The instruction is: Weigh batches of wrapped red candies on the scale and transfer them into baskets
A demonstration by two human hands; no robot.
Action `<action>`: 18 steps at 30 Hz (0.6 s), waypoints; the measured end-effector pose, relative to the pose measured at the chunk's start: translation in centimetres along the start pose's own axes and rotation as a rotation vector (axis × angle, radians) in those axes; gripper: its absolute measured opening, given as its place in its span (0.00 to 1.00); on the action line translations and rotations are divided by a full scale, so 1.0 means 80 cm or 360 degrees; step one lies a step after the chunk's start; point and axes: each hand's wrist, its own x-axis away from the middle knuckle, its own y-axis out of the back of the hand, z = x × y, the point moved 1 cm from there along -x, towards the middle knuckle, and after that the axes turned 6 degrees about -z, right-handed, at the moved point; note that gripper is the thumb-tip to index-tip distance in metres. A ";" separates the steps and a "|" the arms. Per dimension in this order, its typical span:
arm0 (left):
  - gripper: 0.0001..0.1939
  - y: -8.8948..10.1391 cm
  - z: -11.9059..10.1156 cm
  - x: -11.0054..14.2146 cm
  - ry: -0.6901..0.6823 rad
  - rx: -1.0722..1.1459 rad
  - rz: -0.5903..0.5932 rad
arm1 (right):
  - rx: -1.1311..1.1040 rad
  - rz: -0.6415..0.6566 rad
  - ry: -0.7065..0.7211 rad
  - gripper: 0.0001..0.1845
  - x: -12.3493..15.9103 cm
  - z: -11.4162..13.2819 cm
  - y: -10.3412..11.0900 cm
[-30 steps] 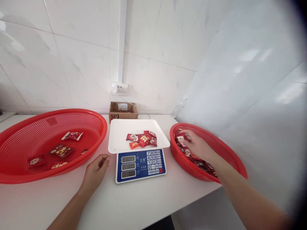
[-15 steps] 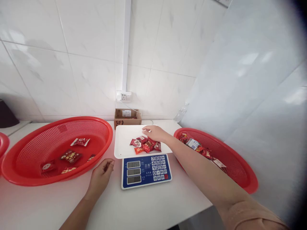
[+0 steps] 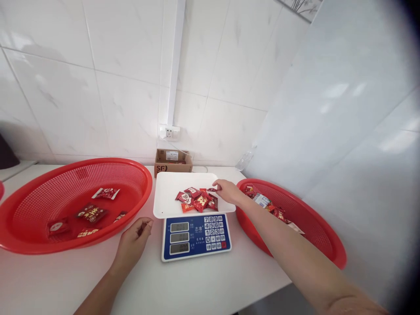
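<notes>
My right hand point(image 3: 227, 191) is over the right part of the white weighing tray point(image 3: 169, 186), fingertips pinched on a small red snack packet point(image 3: 212, 189). Just below and left of it lies a pile of red snack packets point(image 3: 201, 201) on the tray. In front of the tray is the blue keypad panel of the scale point(image 3: 197, 238); its display digits are too faint to read surely. My left hand point(image 3: 133, 240) is at the table left of the scale, fingers curled in and thumb against them, with nothing showing in it.
A large red plastic basket point(image 3: 77, 168) with several packets stands at left. Another red basket point(image 3: 323, 227), holding more packets, is at right beneath my right forearm. Behind the tray are a small cardboard box point(image 3: 160, 169) and the tiled wall point(image 3: 131, 109) with a socket point(image 3: 169, 132).
My right hand has moved right and slightly nearer from the tray's far middle, and now a red packet shows at its fingertips. My left hand stays beside the scale. The view has shifted slightly.
</notes>
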 end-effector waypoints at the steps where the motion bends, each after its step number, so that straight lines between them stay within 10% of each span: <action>1: 0.16 0.000 0.000 0.000 0.0002 0.0005 0.0004 | -0.0009 -0.0053 -0.0025 0.14 0.004 0.000 0.006; 11: 0.15 -0.002 0.000 0.002 0.0009 0.0023 0.0020 | -0.0334 -0.0635 -0.0546 0.14 0.135 -0.049 0.058; 18: 0.15 -0.005 -0.001 0.002 0.0005 -0.0013 0.0011 | -0.0023 -0.0614 -0.0874 0.18 0.202 -0.088 0.044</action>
